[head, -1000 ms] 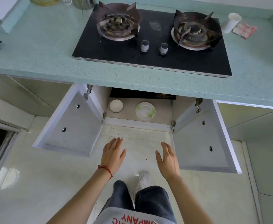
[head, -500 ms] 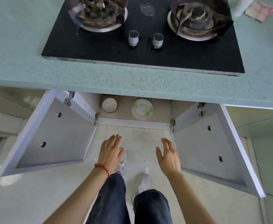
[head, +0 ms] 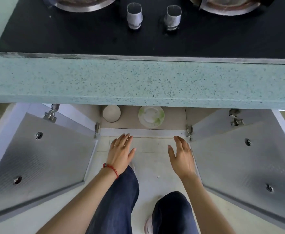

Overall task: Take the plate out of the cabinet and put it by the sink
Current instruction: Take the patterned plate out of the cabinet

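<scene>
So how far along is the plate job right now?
Done: both white cabinet doors stand open. In hand: nothing; the left hand and right hand hover empty before the opening. Left: the round white, green-patterned plate sits inside; no sink is visible.

plate (head: 151, 116) in cabinet (head: 175, 119) | bowl (head: 111, 113) left of it | stove (head: 138, 39) above
</scene>
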### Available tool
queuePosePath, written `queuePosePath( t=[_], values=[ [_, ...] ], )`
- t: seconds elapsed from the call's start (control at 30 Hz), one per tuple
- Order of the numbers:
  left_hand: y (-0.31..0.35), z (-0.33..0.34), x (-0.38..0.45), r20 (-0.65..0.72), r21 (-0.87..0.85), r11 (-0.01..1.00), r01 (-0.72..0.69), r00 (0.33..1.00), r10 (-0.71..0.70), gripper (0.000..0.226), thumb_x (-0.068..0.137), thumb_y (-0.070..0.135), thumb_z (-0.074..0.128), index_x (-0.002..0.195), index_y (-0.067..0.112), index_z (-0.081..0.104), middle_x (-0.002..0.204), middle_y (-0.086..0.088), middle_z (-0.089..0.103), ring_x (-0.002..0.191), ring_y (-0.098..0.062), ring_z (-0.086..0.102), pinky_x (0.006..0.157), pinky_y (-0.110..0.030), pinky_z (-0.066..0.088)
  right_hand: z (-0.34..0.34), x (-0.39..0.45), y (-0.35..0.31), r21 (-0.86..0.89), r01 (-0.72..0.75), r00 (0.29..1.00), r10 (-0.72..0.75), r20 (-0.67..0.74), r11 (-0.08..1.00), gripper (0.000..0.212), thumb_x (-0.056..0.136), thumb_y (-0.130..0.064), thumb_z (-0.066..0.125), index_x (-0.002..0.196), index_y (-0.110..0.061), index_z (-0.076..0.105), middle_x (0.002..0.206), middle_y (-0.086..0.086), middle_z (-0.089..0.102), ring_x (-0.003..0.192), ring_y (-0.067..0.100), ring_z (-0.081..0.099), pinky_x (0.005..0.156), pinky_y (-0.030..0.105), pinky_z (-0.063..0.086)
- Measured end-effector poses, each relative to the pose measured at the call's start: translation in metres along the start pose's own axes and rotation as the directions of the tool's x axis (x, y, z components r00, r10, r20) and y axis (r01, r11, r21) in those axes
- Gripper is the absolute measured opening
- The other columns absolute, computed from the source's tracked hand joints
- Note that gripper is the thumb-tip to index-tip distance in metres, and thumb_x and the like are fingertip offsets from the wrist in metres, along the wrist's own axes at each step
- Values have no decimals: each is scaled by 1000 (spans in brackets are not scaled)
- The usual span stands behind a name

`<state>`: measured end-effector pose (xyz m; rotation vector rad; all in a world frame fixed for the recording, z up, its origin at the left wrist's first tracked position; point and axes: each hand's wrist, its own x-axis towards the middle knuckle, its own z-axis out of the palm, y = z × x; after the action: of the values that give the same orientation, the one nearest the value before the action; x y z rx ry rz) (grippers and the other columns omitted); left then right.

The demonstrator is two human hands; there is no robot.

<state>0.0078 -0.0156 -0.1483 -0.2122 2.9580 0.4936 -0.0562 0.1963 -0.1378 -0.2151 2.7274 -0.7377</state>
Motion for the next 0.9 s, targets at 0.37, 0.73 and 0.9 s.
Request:
queuePosePath(
  t=[0.37,0.73,0.9],
  values=[
    [-18,107,81,-65,-48,999,-2,998,-1,47,91,27,46,131,3,41,138,-17,47,132,-29,38,109,-45,30,81,85,61,38,91,989,-85,-124,995,40,90,-18,51,126,0,47,131,20,52,120,34,49,99,43,43],
    [-39,238,169,-106,-87,996,-3,994,-6,51,94,33,36,138,9,30,149,-12,31,140,-23,21,114,-38,15,187,171,129,103,182,957,-152,-247,978,39,89,-15,53,124,-1,47,125,20,56,114,35,51,96,44,44],
    [-46,289,195,-130,-36,999,-9,992,4,52,94,35,35,139,9,28,149,-12,31,140,-23,21,114,-38,17,227,201,160,118,185,955,-150,-254,976,38,90,-16,50,125,-2,46,124,20,55,114,34,51,96,41,43]
  ],
)
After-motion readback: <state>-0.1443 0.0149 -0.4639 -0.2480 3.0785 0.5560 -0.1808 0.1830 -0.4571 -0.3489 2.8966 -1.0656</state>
